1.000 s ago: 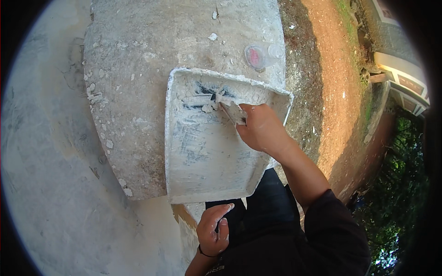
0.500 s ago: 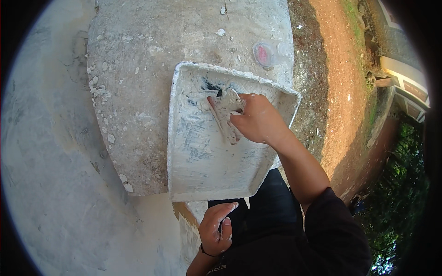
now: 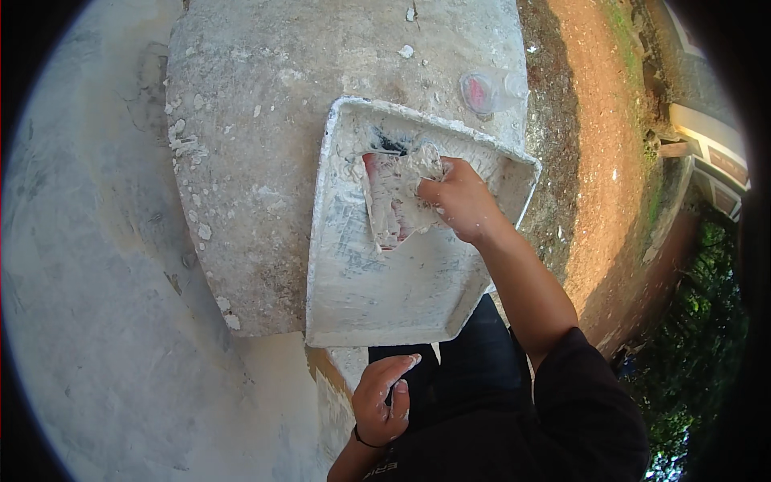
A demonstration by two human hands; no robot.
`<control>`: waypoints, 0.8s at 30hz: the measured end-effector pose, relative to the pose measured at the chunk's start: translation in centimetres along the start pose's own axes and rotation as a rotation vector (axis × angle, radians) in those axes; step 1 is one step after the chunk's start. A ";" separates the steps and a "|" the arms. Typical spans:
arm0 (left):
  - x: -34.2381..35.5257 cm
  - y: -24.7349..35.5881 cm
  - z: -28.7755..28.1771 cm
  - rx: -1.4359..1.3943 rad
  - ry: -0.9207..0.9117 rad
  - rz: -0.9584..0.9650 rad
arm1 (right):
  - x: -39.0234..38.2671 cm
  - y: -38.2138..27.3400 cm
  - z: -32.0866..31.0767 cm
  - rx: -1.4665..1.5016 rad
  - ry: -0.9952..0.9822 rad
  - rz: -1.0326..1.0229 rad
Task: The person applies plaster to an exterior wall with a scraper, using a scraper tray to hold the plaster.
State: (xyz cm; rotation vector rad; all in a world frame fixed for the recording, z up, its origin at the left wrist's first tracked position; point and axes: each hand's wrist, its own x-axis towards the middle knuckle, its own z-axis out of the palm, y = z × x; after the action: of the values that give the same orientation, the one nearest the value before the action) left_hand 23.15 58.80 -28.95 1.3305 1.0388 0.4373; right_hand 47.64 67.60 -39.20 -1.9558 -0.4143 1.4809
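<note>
A shallow white tray (image 3: 377, 321) lies tilted before me, its floor streaked with off-white paste. My right hand (image 3: 464, 199) reaches into it, closed around a flat reddish putty spreader (image 3: 391, 197) coated with the same paste. The spreader's broad face is turned up, and its long edge points left. Dark bare patches show on the tray floor just beyond it. Below the tray's near edge, my left hand (image 3: 381, 402) hovers over my lap, loosely curved, with thumb and forefinger apart and nothing visible between them. Paste dots its fingertips.
Under the tray is a rough concrete ledge (image 3: 257, 161) spattered with dried paste. A clear plastic container (image 3: 482, 92) with a pink mark rests beyond the tray's far right corner. A smooth grey surface (image 3: 96, 241) lies left; bare earth (image 3: 602, 161) runs along the right.
My right hand has turned the spreader, so its paste-covered face now shows broadly. The tray and ledge appear shifted slightly right in view. My left hand keeps nearly the same pose.
</note>
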 end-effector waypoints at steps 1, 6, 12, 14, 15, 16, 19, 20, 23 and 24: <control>-0.1 -0.1 0.0 -0.009 0.001 -0.004 | -0.1 0.3 0.2 0.000 -0.001 0.002; -0.2 -0.3 -0.3 -0.012 -0.019 -0.015 | -0.6 -0.5 0.8 0.363 0.009 0.141; 0.0 -0.2 -0.6 -0.014 -0.023 -0.022 | 0.4 0.0 1.6 0.375 -0.097 0.192; -0.1 -0.3 -0.6 -0.016 -0.021 -0.024 | 0.0 -0.3 2.3 0.439 -0.102 0.181; -0.1 -0.3 -0.7 -0.014 -0.026 -0.026 | -0.3 -0.3 2.6 0.501 -0.107 0.170; -0.1 -0.3 -0.7 -0.012 -0.032 -0.028 | -0.5 -0.2 2.7 0.501 -0.107 0.170; 0.0 -0.3 -0.7 -0.031 -0.033 -0.040 | -0.9 0.2 3.0 0.529 -0.099 0.138; 0.0 -0.3 -0.7 -0.031 -0.033 -0.041 | -0.9 0.6 2.9 0.557 -0.128 0.122; 0.2 -0.3 -0.7 -0.023 -0.035 -0.043 | -1.5 0.7 2.7 0.622 -0.140 0.121; 0.3 -0.3 -0.8 -0.013 -0.040 -0.038 | -1.7 0.6 2.7 0.658 -0.123 0.136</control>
State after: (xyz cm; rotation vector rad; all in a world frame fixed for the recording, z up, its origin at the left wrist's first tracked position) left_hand 22.56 59.40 -29.31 1.3014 1.0244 0.3870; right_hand 44.50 66.92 -38.79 -1.3918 0.1537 1.5714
